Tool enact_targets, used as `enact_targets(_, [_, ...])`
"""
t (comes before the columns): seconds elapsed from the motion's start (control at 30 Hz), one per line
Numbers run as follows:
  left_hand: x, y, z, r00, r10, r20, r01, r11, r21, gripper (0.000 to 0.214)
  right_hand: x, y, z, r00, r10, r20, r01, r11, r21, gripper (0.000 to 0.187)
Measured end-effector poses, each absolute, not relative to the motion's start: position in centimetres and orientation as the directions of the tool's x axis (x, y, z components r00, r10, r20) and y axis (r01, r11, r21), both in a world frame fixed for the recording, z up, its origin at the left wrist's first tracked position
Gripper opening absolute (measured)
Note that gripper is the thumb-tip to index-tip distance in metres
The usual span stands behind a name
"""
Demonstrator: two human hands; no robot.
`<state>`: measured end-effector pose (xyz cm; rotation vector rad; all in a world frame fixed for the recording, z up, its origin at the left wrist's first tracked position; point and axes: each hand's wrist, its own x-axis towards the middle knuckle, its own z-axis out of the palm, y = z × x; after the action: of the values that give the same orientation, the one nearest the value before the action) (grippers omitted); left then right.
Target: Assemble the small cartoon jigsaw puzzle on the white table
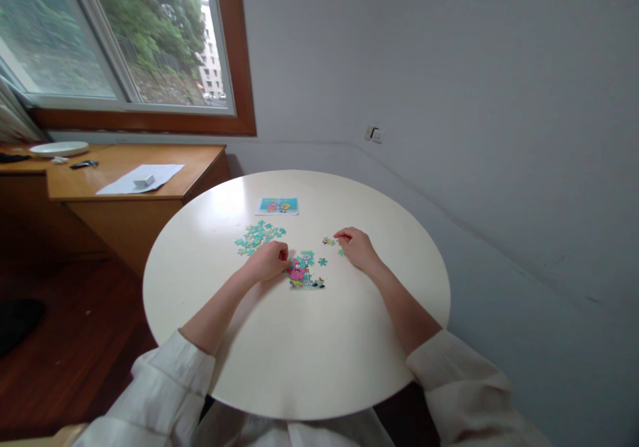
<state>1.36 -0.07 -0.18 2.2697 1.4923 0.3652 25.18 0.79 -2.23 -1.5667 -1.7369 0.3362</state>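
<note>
A partly joined jigsaw puzzle (300,275) with a pink cartoon figure lies on the white round table. At its upper left edge is my left hand (272,259), fingers curled together; what they hold, if anything, is hidden. My right hand (355,244) is farther right, its fingertips close together beside a few loose puzzle pieces (328,241). Whether it grips one of them I cannot make out. Between the hands, a single teal puzzle piece (323,261) sits just right of the joined part. Behind my left hand spreads a pile of loose teal pieces (257,235).
A small picture card (277,206) with the cartoon figures lies toward the far side of the round table (239,360). To the left stands a wooden desk (200,174) holding a paper sheet (120,182), a small white box (144,181) and a white plate (60,148).
</note>
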Motion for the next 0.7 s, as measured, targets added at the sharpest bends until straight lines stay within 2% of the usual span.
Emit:
enact_targets(0.13, [1.6, -0.5, 0.2, 0.466, 0.884, 0.044, 0.757, -0.424, 0.497, 0.012, 25.8, 0.9, -1.7, 0.082, 0.916, 0.392, 0.739, 0.209, -0.641, 0.024])
enact_targets(0.33, [1.7, -0.6, 0.3, 0.518, 0.854, 0.045, 0.711, -0.46, 0.531, 0.016, 27.7, 1.1, -0.4, 0.244, 0.847, 0.473, 0.723, 0.166, -0.67, 0.026])
enact_targets(0.57, [1.5, -0.2, -0.3, 0.538, 0.843, 0.002, 0.722, -0.463, 0.514, 0.021, 29.3, 1.4, -0.6, 0.322, 0.845, 0.427, 0.72, 0.074, -0.69, 0.03])
enact_targets(0.7, [1.5, -0.3, -0.3, 0.536, 0.844, -0.007, 0.726, -0.457, 0.515, 0.022, 30.0, 1.5, -1.1, 0.302, 0.888, 0.346, 0.792, -0.032, -0.61, 0.03])
